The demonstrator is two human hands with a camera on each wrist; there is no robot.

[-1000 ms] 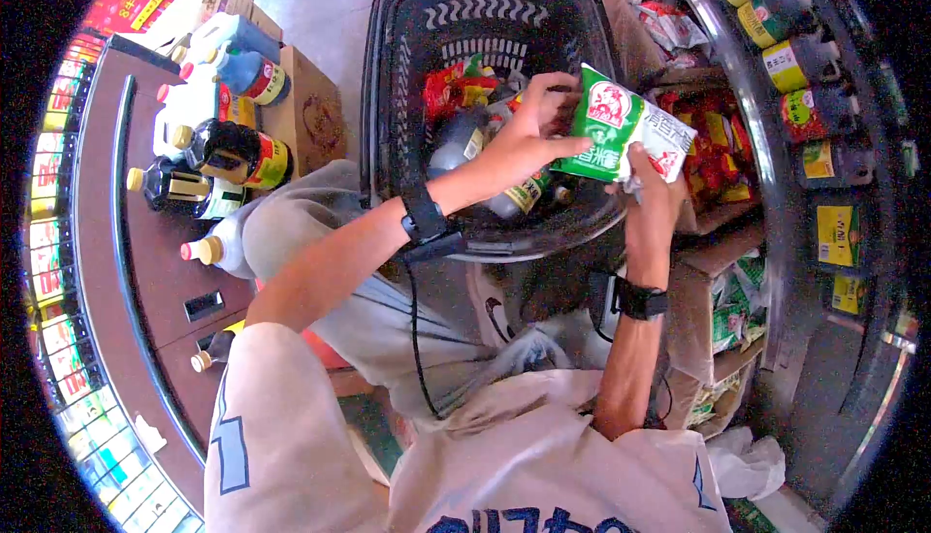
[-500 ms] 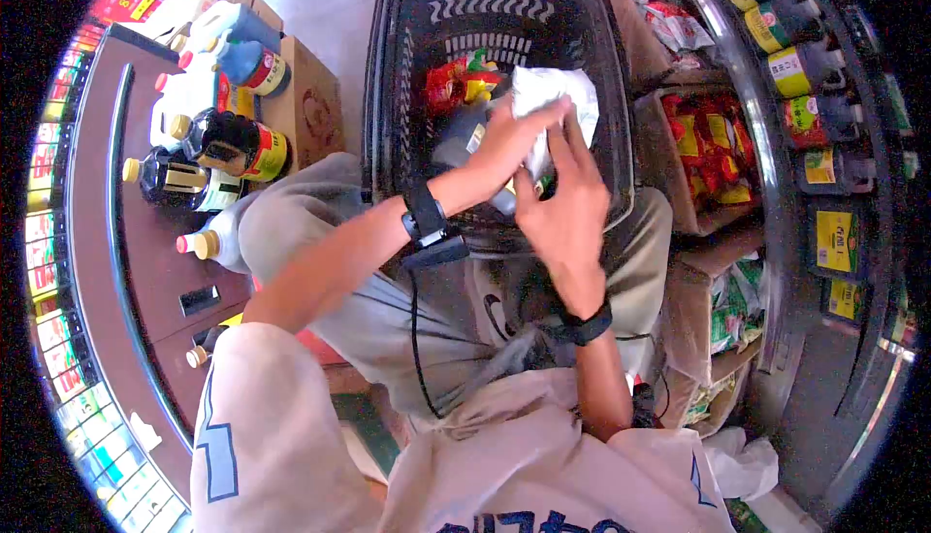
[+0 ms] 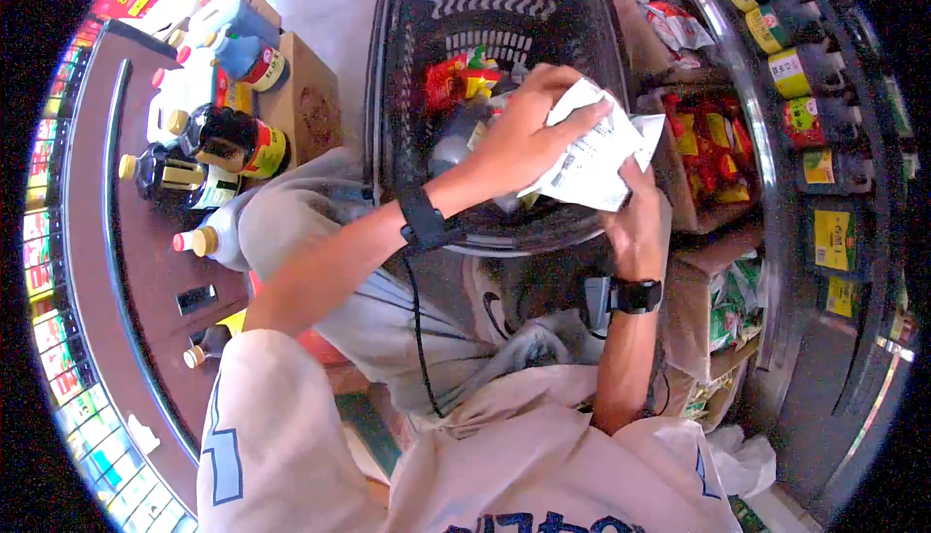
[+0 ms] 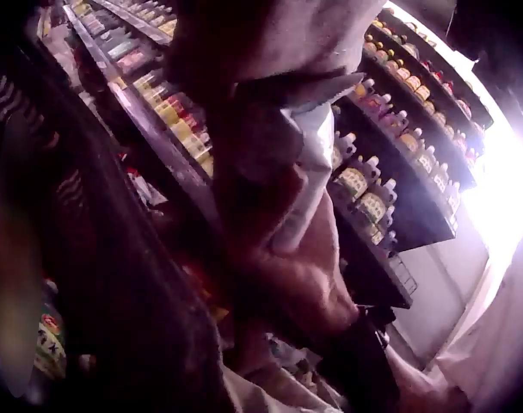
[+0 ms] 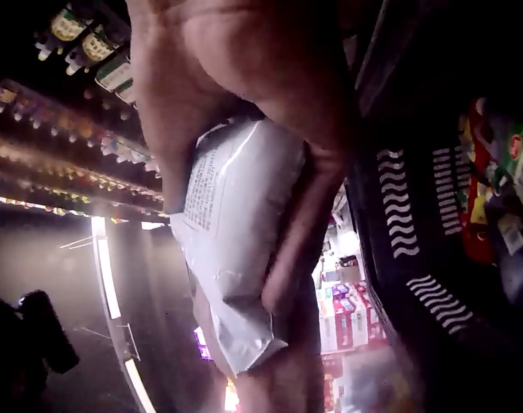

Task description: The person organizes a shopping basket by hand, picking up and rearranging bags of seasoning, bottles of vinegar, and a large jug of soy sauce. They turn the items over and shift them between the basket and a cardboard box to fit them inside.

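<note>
A plastic pouch (image 3: 593, 153) is held over the black shopping basket (image 3: 383, 67), its white back with printed text turned up in the head view. My left hand (image 3: 516, 140) grips the pouch's left side, thumb across the white face and the other fingers mostly hidden. At the lower right corner my right hand (image 3: 635, 218) pinches it. The right wrist view shows the pouch (image 5: 240, 198) bulging, with creased corners, between both hands. Inside the basket lie a red-and-yellow packet (image 3: 451, 82) and a bottle (image 3: 451, 150) partly behind my left arm.
Large bottles (image 3: 233, 140) stand at the left by a cardboard box (image 3: 310, 96). Open cartons of red packets (image 3: 713, 150) and green packets (image 3: 732, 315) line the right side, below a shelf of bottles (image 3: 810, 72). My knees flank the basket's near end.
The pouch has turned from its green front to its white back. It swung left over the basket, then back right, both hands staying on it.
</note>
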